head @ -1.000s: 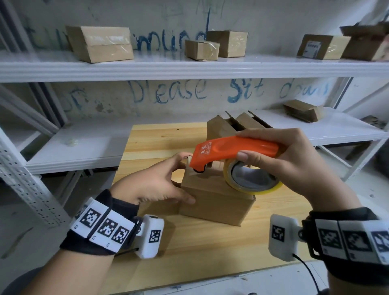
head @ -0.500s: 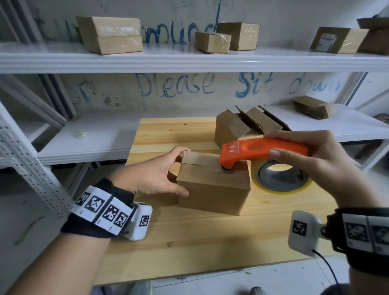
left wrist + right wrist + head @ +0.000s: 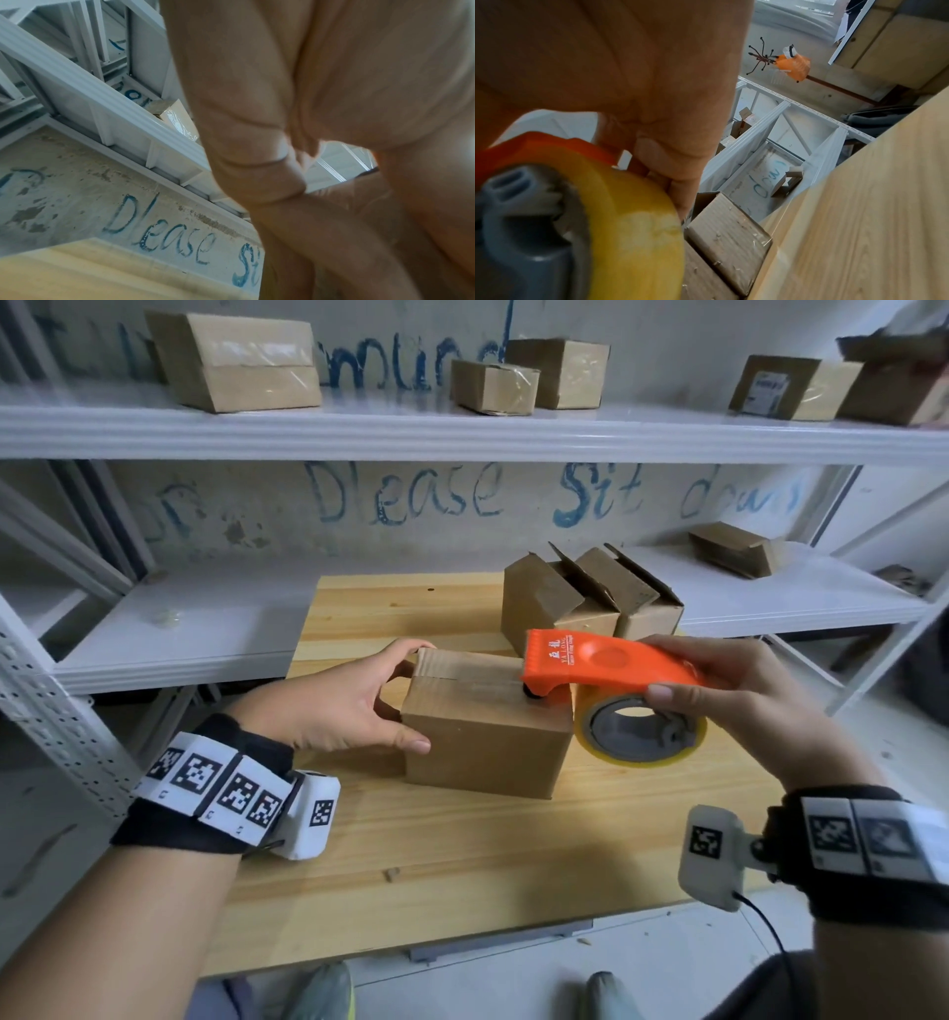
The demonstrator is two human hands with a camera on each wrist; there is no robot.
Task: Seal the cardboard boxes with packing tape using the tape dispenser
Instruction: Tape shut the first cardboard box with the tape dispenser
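A small closed cardboard box (image 3: 482, 742) stands on the wooden table (image 3: 462, 855). My left hand (image 3: 359, 701) grips its left end, with the thumb on the front face and the fingers over the far top corner. My right hand (image 3: 739, 701) holds the orange tape dispenser (image 3: 611, 662) with its yellow tape roll (image 3: 642, 731). The dispenser's nose sits on the right end of the box top, on the flap seam. In the right wrist view the yellow tape roll (image 3: 634, 233) fills the lower left beside a box (image 3: 721, 229).
Two open boxes (image 3: 585, 598) stand behind the closed one at the table's back. Taped boxes (image 3: 241, 361) sit on the upper white shelf (image 3: 462, 433). A flattened box (image 3: 734, 549) lies on the lower shelf to the right.
The dispenser has travelled from the left part of the box top to its right end. The roll now hangs beyond the box's right side. My left hand keeps its hold.
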